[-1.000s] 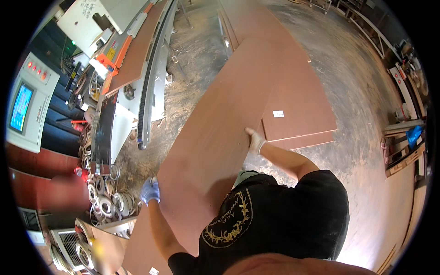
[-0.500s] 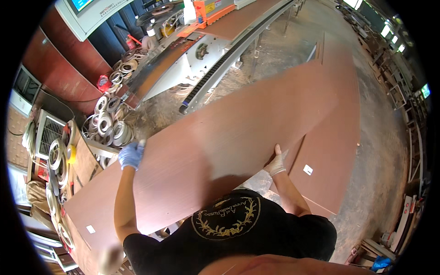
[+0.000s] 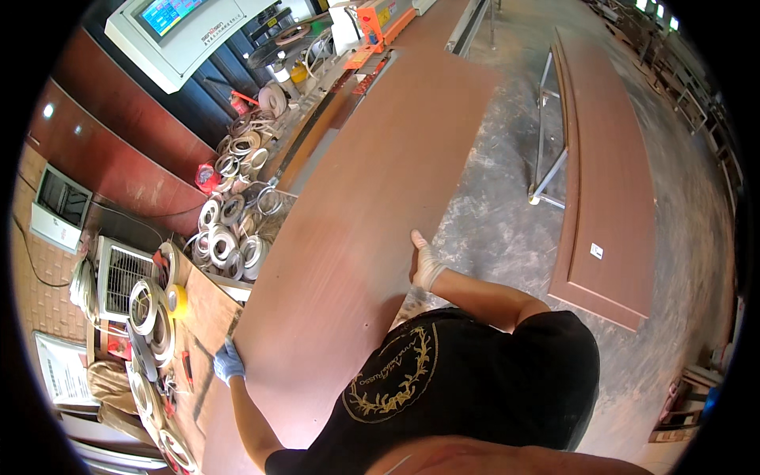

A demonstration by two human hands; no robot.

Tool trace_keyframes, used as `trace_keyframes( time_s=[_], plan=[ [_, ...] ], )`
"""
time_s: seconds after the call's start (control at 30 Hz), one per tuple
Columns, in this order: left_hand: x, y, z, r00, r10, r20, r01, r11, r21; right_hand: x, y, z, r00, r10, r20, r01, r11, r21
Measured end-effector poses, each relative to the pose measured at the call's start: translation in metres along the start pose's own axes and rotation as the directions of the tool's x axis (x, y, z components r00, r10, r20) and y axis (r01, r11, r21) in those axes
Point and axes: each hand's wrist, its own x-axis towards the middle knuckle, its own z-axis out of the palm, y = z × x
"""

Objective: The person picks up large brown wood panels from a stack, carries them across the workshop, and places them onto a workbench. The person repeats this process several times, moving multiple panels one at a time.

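A long reddish-brown panel (image 3: 340, 229) stretches away from my body toward the edge of a machine, its near part in front of my torso. My left hand (image 3: 229, 362), in a bluish glove, grips the panel's left edge near a wooden bench. At the right edge, my right hand (image 3: 427, 264), in a whitish glove, has its thumb on the top face. The fingers under the panel are hidden.
Stacked brown panels (image 3: 609, 190) lie on a metal frame (image 3: 550, 178) at the right. Coils of edge banding (image 3: 229, 241) are heaped at the left, beside a bench (image 3: 207, 305). A machine with an orange guard (image 3: 385, 30) and a control screen (image 3: 168, 14) stands ahead.
The held panel has swung leftward, off the stack on the right, and its far end now lies along the machine. Both hands have turned with it, still gripping its edges.
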Motion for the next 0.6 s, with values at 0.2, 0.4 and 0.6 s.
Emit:
trace_keyframes(
  time_s=[0.2, 0.4, 0.6],
  plan=[
    [0.021, -0.056, 0.019, 0.996, -0.081, 0.042, 0.081, 0.997, 0.013, 0.04, 0.059, 0.042, 0.994, 0.016, -0.109, -0.012, 0.999, 0.038],
    [0.002, 0.029, -0.008, 0.882, 0.302, -0.36, -0.443, 0.792, -0.42, 0.059, 0.084, 0.062, 0.988, 0.02, -0.152, -0.008, 0.997, 0.078],
    [-0.128, 0.121, 0.057, 0.656, 0.729, 0.196, -0.723, 0.681, -0.115, 0.083, 0.088, 0.08, 0.99, -0.015, -0.14, 0.008, 0.999, -0.053]
  ],
)
